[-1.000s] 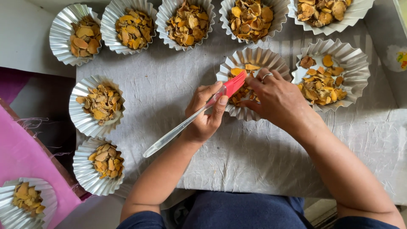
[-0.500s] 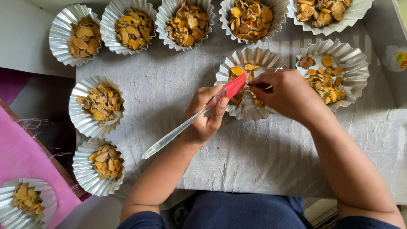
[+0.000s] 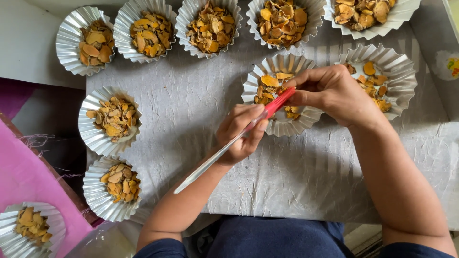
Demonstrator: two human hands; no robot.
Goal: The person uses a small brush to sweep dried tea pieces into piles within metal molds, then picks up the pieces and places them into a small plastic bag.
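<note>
My left hand [image 3: 239, 134] grips a spatula [image 3: 229, 141] with a clear handle and a red blade; the blade reaches over a fluted silver foil cup [image 3: 260, 74] that holds dried orange-yellow slices. My right hand [image 3: 334, 93] hovers over the same cup, its fingertips pinched together at the red blade tip. Whether a slice sits between those fingers is hidden. A second foil cup [image 3: 397, 67] with slices lies just right of that hand.
Several more foil cups of slices line the far edge, such as one at top left [image 3: 67, 43], and the left side [image 3: 88, 126]. All rest on a crinkled grey-white sheet [image 3: 296, 177]. A pink cloth [image 3: 24, 177] lies at lower left with another cup [image 3: 9, 227].
My right hand has drawn back a little toward the right, off the cup's middle, fingers pinched at the spatula tip. My left hand and the spatula have shifted slightly lower.
</note>
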